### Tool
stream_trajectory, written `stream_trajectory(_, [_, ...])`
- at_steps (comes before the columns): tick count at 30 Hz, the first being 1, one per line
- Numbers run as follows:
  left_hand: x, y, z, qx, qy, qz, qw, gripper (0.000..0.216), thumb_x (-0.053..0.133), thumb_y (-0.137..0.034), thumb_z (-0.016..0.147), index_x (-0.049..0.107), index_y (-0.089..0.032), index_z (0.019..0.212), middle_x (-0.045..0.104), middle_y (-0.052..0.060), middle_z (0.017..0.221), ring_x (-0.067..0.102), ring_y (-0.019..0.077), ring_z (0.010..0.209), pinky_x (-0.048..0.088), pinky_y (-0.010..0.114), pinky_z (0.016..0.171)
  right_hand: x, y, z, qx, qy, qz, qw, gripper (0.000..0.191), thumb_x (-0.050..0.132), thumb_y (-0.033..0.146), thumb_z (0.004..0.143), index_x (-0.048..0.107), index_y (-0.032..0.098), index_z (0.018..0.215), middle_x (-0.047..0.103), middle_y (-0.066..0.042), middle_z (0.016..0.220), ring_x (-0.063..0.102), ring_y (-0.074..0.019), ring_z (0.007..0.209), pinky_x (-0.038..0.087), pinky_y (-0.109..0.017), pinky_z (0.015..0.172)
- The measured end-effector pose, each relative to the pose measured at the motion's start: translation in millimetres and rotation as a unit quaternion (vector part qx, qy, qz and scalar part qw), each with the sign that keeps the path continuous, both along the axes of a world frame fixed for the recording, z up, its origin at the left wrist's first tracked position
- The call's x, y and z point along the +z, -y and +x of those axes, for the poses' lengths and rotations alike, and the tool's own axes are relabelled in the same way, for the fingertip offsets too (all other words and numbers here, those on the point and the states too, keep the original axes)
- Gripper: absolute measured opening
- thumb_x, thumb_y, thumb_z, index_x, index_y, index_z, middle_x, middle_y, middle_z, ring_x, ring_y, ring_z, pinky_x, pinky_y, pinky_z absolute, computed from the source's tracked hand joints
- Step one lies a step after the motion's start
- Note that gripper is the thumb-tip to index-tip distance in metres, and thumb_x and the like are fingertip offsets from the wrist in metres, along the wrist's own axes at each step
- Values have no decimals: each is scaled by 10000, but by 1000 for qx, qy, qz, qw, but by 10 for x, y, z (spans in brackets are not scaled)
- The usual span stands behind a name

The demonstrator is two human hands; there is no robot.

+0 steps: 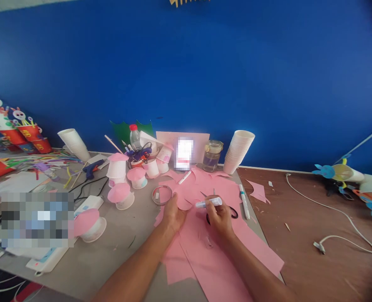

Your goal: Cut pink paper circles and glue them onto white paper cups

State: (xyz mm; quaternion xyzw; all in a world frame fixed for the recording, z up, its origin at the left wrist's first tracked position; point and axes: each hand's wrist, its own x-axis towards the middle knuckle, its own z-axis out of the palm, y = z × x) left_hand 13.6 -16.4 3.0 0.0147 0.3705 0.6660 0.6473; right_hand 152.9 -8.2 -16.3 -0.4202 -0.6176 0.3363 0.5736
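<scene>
My left hand (172,218) has its fingers closed on the edge of a round pink paper piece (183,198), which has a slit in it. A white marker (208,202) lies across the grip of my right hand (218,216), its one end pointing left toward the pink piece. Beneath my right hand rests a pair of scissors (234,212) with dark handles, partly hidden by the hand. Sheets and scraps of pink paper (223,251) spread under both hands. Beside my left hand lies a roll of tape (161,195).
Paper cups with pink paper tops (120,196) stand at left, near a power strip (56,251) and a glue gun (93,168). Behind are a lit phone (183,154), a glass jar (212,156) and stacked paper cups (240,151). A second marker (244,202) and a cable (337,212) lie right.
</scene>
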Motion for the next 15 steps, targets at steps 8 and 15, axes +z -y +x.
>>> stream_trajectory(8, [-130,12,54,-93,28,49,994,213,506,-277,876,619,-97,885,669,120,796,631,263,919,474,413,904,-3,34,-47,29,9,-6,1000,184,532,340,841,599,169,857,627,-21,703,554,-134,566,451,-237,523])
stream_trajectory(15, [-121,39,86,-133,44,57,988,262,495,-319,882,613,-86,883,663,143,828,622,263,935,467,412,919,52,70,-64,39,83,-8,996,187,540,337,830,603,166,871,679,-41,732,615,-160,600,478,-241,550])
